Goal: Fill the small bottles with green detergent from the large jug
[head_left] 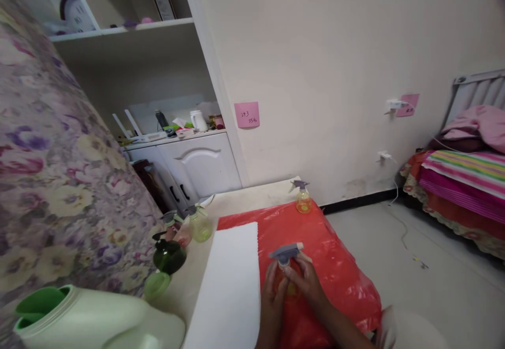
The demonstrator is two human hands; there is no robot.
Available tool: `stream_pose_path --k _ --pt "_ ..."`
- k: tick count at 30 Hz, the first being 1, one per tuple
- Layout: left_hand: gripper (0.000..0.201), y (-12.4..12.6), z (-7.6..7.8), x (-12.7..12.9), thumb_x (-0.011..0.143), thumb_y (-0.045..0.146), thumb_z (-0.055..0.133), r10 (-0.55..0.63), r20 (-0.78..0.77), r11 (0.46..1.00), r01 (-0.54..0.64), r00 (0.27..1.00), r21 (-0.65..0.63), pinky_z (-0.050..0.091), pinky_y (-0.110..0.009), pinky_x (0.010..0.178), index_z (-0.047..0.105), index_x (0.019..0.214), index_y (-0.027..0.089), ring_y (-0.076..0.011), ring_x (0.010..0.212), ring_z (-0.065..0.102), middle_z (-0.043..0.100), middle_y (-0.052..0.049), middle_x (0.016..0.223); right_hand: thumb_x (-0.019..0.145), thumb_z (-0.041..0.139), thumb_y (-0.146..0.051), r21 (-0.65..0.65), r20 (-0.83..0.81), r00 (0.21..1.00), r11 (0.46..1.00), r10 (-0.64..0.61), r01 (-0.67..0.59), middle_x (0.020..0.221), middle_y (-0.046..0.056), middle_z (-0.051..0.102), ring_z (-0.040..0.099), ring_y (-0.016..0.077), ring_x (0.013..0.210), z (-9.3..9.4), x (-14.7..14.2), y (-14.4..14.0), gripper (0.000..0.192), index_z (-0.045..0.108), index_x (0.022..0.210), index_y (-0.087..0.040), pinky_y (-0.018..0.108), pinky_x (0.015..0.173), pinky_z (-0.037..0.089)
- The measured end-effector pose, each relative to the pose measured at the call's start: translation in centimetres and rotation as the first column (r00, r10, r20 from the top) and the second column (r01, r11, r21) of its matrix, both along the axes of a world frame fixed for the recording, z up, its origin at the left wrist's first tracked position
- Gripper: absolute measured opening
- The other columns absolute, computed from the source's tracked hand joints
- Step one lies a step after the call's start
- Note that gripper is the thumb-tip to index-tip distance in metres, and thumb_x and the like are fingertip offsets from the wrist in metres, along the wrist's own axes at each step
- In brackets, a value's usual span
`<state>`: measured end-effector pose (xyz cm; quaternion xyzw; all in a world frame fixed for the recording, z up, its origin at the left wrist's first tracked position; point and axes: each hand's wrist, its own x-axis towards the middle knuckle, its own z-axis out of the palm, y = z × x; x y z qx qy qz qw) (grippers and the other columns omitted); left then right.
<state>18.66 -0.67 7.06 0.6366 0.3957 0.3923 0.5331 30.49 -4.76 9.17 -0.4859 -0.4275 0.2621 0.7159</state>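
Both of my hands are wrapped round a spray bottle [291, 289] with a grey trigger head and a see-through body, held over the red plastic sheet [335, 275]. My left hand [272, 291] closes on the bottle's left side. From the right, my right hand [306, 281] grips it just below the trigger head, thumb across the front. Much of the body is hidden behind my fingers. A second spray bottle [303, 201], with yellowish liquid, stands upright at the sheet's far right corner. A white sheet [229, 280] with a scalloped edge lies left of my hands.
On the table's left stand a yellow-green spray bottle [201, 226], a dark green bottle [169, 254] and a green cap [157, 285]. A big pale green jug [114, 320] lies at front left. Beyond are a cabinet [205, 167], a floral curtain [51, 180] and a bed [465, 180].
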Motion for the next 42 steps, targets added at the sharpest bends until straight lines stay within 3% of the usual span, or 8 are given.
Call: stream_pose_path --k 4,13,19,23,29,37,42 --pt "0.059 0.0 0.0 0.2 0.077 0.045 0.063 -0.003 0.015 1.0 0.003 1.0 0.015 0.028 -0.043 0.114 0.054 0.127 0.017 -0.0276 0.135 0.039 0.047 -0.012 0.143 0.078 0.066 -0.04 0.004 0.034 0.999 1.0 0.019 -0.019 0.107 0.009 0.07 0.062 0.0275 0.104 0.0 0.3 0.0 0.03 0.07 0.1 -0.02 0.041 0.095 0.046" --pt "0.052 0.0 1.1 0.0 0.075 0.044 0.064 -0.052 0.031 0.998 0.051 0.998 0.031 0.028 -0.044 0.113 0.059 0.122 0.022 -0.0273 0.132 0.042 0.054 -0.008 0.137 0.077 0.066 -0.042 -0.002 0.023 0.999 0.999 0.039 -0.039 0.108 0.009 0.07 0.061 0.0271 0.105 -1.0 0.4 0.2 0.036 0.066 0.106 -0.019 0.043 0.096 0.045" --pt "0.05 0.1 1.7 0.0 0.075 0.042 0.065 -0.095 0.061 0.995 0.092 0.994 0.04 0.032 -0.042 0.111 0.06 0.121 0.022 -0.0263 0.129 0.046 0.057 -0.007 0.134 0.08 0.064 -0.041 0.004 0.03 0.993 0.994 0.113 -0.113 0.107 0.007 0.069 0.062 0.0257 0.101 -0.2 0.7 -0.2 0.033 0.065 0.107 -0.021 0.039 0.092 0.048" --pt "0.048 0.1 1.6 -0.1 0.077 0.039 0.063 -0.109 0.075 0.991 0.102 0.991 0.089 0.034 -0.041 0.11 0.059 0.121 0.021 -0.0257 0.126 0.049 0.058 -0.008 0.132 0.08 0.064 -0.042 0.054 0.061 0.994 0.994 0.091 -0.094 0.105 0.006 0.066 0.061 0.0239 0.098 0.6 0.6 -0.4 0.036 0.063 0.11 -0.022 0.037 0.089 0.048" --pt "0.048 0.3 1.8 -0.4 0.079 0.037 0.063 -0.133 0.026 0.988 0.131 0.991 0.083 0.035 -0.04 0.109 0.058 0.124 0.022 -0.025 0.126 0.049 0.057 -0.007 0.134 0.086 0.057 -0.037 0.018 0.2 0.95 0.969 0.239 -0.247 0.125 0.008 0.058 0.053 0.0251 0.117 1.8 1.5 -1.0 0.04 0.057 0.124 -0.026 0.039 0.101 0.041" --pt "0.05 0.5 0.2 0.0 0.079 0.038 0.062 -0.095 0.046 0.993 0.091 0.994 0.073 0.033 -0.043 0.111 0.056 0.125 0.021 -0.0264 0.129 0.047 0.054 -0.008 0.137 0.078 0.067 -0.04 0.048 0.139 0.979 0.986 0.149 -0.157 0.108 0.008 0.064 0.06 0.0242 0.1 -0.9 1.6 0.8 0.036 0.067 0.11 -0.023 0.037 0.091 0.048" --pt "0.052 0.7 0.1 -0.2 0.078 0.04 0.061 -0.103 0.021 0.992 0.101 0.994 0.072 0.033 -0.045 0.111 0.055 0.127 0.021 -0.0278 0.13 0.045 0.053 -0.009 0.138 0.076 0.069 -0.039 0.045 0.155 0.976 0.986 0.151 -0.16 0.108 0.008 0.063 0.059 0.0238 0.102 -1.5 1.7 1.2 0.038 0.066 0.111 -0.023 0.036 0.092 0.047"
